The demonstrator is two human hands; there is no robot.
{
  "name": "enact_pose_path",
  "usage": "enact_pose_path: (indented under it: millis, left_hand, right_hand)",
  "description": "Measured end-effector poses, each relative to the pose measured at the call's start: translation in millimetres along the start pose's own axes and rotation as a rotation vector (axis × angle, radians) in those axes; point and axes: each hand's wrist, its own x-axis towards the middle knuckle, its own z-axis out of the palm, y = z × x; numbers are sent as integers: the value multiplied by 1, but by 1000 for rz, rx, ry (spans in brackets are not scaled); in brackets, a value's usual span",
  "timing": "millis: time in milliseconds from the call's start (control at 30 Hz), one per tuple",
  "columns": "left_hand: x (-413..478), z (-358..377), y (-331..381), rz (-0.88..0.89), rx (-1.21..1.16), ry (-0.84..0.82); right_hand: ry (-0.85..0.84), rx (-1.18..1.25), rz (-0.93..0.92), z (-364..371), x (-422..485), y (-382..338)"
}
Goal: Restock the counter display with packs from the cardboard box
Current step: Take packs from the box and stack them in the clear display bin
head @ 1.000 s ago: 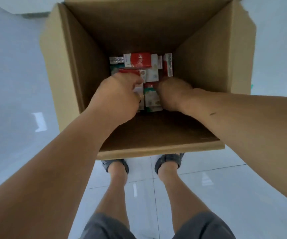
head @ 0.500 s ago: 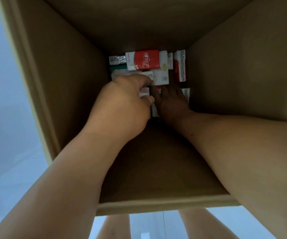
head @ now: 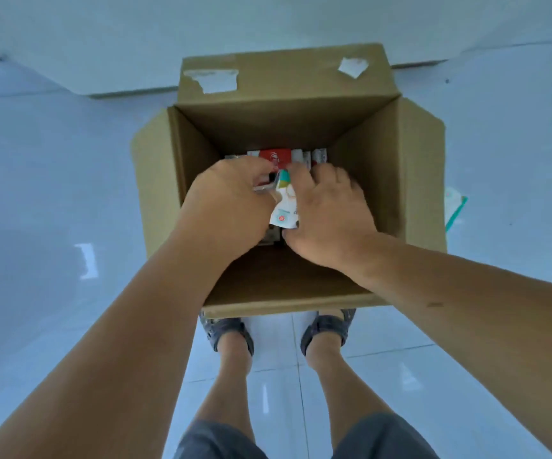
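An open cardboard box (head: 301, 127) stands on the floor in front of my feet. Both hands are over its opening. My right hand (head: 329, 213) grips a white pack with green and red marks (head: 284, 207), thumb below it and fingers over its top. My left hand (head: 231, 207) is curled round a small pack with a red and silver edge (head: 263, 187), mostly hidden by the fingers. Deeper in the box lie more packs, among them a red and white one (head: 276, 157). The counter display is out of view.
The box's flaps stand open on all sides; the far flap (head: 281, 74) bears torn tape scraps. A white and green pack (head: 453, 210) lies on the glossy tiled floor to the right of the box. My sandalled feet (head: 277, 329) touch the box's near side.
The camera has pulled back up out of the box. Both hands have risen from the bottom towards the opening, each with a pack in it.
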Motion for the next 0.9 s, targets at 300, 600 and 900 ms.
enact_pose_path:
  millis: [300,600,900]
  left_hand:
    - [-115,-93,85,63,-236,-99]
    - [-240,-206,184,190,-338,-30]
    - [-349,-298,262,249,-518,38]
  right_hand:
    - [208,-30,-55,-166,-114,-36]
    - [405,-34,-150,-336,-214,-79]
    - [513,-16,-266,-469,-301,-97]
